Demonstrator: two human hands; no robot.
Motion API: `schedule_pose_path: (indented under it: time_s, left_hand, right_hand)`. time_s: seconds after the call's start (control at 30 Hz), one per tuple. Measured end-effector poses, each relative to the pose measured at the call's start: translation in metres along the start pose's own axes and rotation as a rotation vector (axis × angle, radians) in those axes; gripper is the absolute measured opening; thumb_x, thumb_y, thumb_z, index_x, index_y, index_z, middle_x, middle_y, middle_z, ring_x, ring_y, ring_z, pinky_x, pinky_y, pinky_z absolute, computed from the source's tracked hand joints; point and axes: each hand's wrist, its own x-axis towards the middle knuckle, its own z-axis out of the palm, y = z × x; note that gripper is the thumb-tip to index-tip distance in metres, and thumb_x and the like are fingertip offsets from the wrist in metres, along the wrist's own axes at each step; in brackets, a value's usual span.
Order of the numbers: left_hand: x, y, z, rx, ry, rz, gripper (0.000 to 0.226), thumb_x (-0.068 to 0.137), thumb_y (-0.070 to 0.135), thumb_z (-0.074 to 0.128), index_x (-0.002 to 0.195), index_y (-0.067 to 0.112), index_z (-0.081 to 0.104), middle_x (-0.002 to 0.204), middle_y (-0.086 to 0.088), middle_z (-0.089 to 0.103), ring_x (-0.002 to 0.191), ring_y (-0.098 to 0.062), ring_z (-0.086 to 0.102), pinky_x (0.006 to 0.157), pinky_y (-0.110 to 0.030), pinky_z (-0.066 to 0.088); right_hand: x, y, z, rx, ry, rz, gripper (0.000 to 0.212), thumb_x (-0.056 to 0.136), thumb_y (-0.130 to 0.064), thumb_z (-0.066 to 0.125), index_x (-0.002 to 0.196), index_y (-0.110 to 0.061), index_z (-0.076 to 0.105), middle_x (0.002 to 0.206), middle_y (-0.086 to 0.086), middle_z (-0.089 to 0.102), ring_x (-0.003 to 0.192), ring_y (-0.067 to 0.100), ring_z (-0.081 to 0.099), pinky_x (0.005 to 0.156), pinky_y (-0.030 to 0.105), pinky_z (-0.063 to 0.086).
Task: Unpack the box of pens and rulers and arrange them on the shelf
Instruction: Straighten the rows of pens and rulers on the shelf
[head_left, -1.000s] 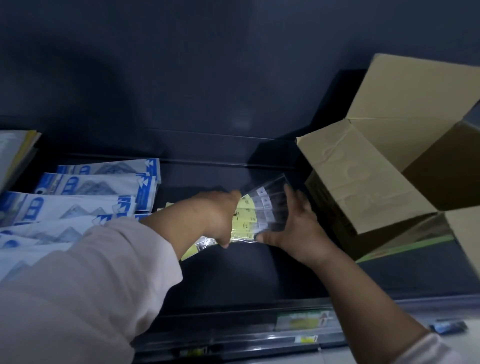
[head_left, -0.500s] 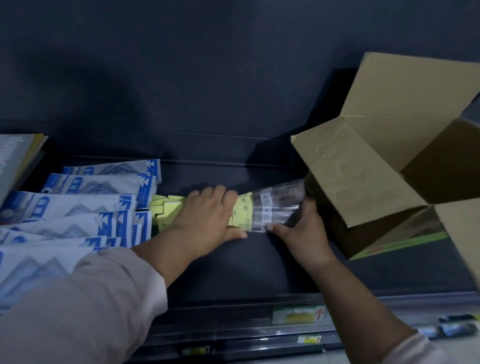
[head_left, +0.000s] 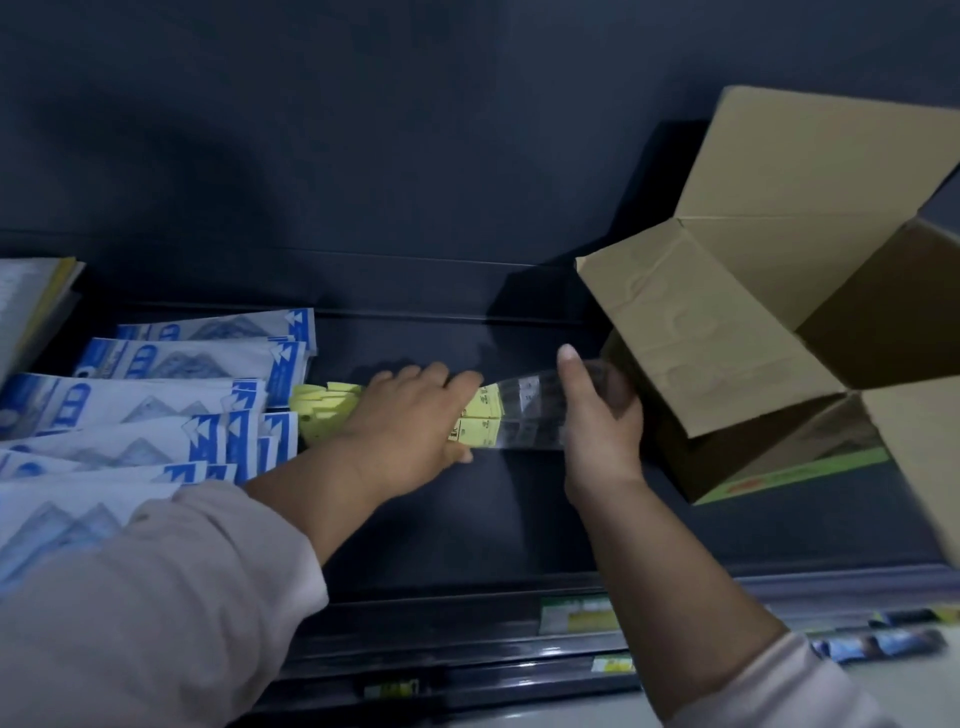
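**A:** Where are the ruler packs (head_left: 488, 428)?

**B:** On the dark shelf (head_left: 467, 530), just left of the cardboard box (head_left: 727, 338). It's a bundle of clear wrappers with yellow header cards. The clear ends point toward the box and the yellow ends away from it.

**A:** What has hold of them?

**B:** Both hands. The left hand (head_left: 410, 421) lies over the middle of the bundle. Its fingers are stretched out flat across the top and the thumb runs along the near edge, so it presses rather than clutches. The right hand (head_left: 597, 421) is at the end nearest the box. Its thumb is raised over the top and its fingers wrap round the clear plastic, grasping that end.

**A:** Does the bundle lie flat on the shelf?

**B:** I cannot tell, because the hands cover most of it.

**A:** And the box?

**B:** It stands on the same shelf with its flaps open. The nearest flap juts out just beside the right hand.

**A:** Anything farther out?

**B:** Blue-and-white packets (head_left: 156, 415) lie in overlapping rows well left of the box, and the yellow cards sit right against them. A price label (head_left: 576, 616) sits on the shelf's front rail, below and left of the box. Pale sleeves (head_left: 156, 597) cover both forearms.
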Motion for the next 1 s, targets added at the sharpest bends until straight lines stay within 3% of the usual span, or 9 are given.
schedule_pose_path:
  time_s: [0.13,0.2,0.3,0.4,0.57,0.67,0.77,0.87,1.0]
  left_hand:
    - [-0.004,0.000,0.001,-0.002,-0.086,-0.061,0.078,0.083,0.055,0.057,0.145,0.027,0.018,0.136,0.000,0.044,0.124,-0.023,0.042,0.102,-0.041,0.031]
    - [-0.004,0.000,0.000,-0.002,-0.068,-0.065,0.055,0.084,0.043,0.057,0.131,0.024,0.037,0.125,0.000,0.050,0.117,-0.022,0.046,0.096,-0.039,0.035]
    - [-0.005,0.001,-0.006,-0.021,-0.062,-0.051,0.030,0.086,0.033,0.060,0.111,0.021,0.048,0.112,0.001,0.056,0.108,-0.022,0.051,0.089,-0.036,0.042]
    - [-0.009,0.000,-0.007,-0.055,-0.095,-0.019,0.032,0.087,0.036,0.061,0.113,0.023,0.048,0.112,0.002,0.055,0.109,-0.021,0.050,0.091,-0.036,0.040]
    - [-0.014,0.000,-0.008,-0.029,-0.224,-0.042,0.066,0.084,0.060,0.055,0.136,0.026,0.034,0.132,0.002,0.043,0.126,-0.022,0.038,0.104,-0.039,0.026]
    - [-0.016,0.000,-0.008,-0.049,-0.153,-0.019,0.038,0.088,0.048,0.058,0.111,0.023,0.041,0.113,0.001,0.048,0.117,-0.022,0.045,0.094,-0.037,0.033]
    - [-0.021,0.001,-0.010,-0.075,-0.076,0.037,0.027,0.090,0.036,0.058,0.093,0.024,0.034,0.099,0.004,0.046,0.105,-0.020,0.049,0.084,-0.034,0.040]
    - [-0.022,0.001,-0.008,-0.062,-0.050,0.038,0.026,0.092,0.042,0.053,0.107,0.023,0.042,0.113,0.002,0.051,0.111,-0.019,0.046,0.094,-0.034,0.034]
    - [-0.021,-0.001,-0.002,0.010,-0.132,0.000,0.058,0.088,0.059,0.047,0.134,0.025,0.034,0.128,0.002,0.043,0.123,-0.020,0.037,0.107,-0.040,0.020]
  right_hand:
    - [-0.005,0.013,0.002,-0.159,0.061,-0.083,0.007,0.091,-0.030,0.062,0.089,-0.024,0.058,0.084,-0.017,0.060,0.080,-0.002,0.059,0.073,0.015,0.040]
    - [-0.010,0.019,0.000,-0.179,0.050,-0.116,0.015,0.093,-0.029,0.058,0.106,-0.026,0.051,0.093,-0.020,0.054,0.083,-0.012,0.055,0.069,0.003,0.038]
    - [-0.017,0.019,0.001,-0.121,0.082,-0.114,0.002,0.096,-0.025,0.053,0.097,-0.027,0.055,0.091,-0.016,0.058,0.084,-0.006,0.057,0.071,0.006,0.039]
    - [-0.021,0.019,-0.002,-0.054,0.151,-0.119,0.024,0.097,-0.013,0.046,0.085,-0.029,0.059,0.091,-0.013,0.061,0.089,0.005,0.057,0.075,0.009,0.040]
    - [-0.027,0.025,-0.009,-0.160,0.104,-0.102,0.033,0.095,0.002,0.041,0.122,-0.012,0.056,0.117,-0.001,0.055,0.109,0.010,0.052,0.089,0.009,0.040]
    - [-0.029,0.022,-0.007,-0.167,0.111,-0.115,0.022,0.097,-0.002,0.044,0.109,-0.016,0.057,0.114,0.005,0.055,0.104,0.014,0.053,0.094,0.021,0.040]
    - [-0.032,0.019,-0.007,-0.121,0.130,-0.153,0.023,0.096,-0.002,0.046,0.090,-0.023,0.053,0.094,-0.001,0.055,0.089,0.011,0.052,0.082,0.014,0.040]
    - [-0.032,0.020,-0.011,-0.179,0.127,-0.167,0.020,0.095,-0.003,0.050,0.091,-0.022,0.055,0.090,-0.004,0.056,0.086,0.011,0.054,0.074,0.009,0.040]
    - [-0.030,0.027,-0.011,-0.474,0.052,-0.134,0.027,0.098,-0.019,0.048,0.122,-0.014,0.058,0.123,0.002,0.056,0.113,0.016,0.052,0.090,0.019,0.034]
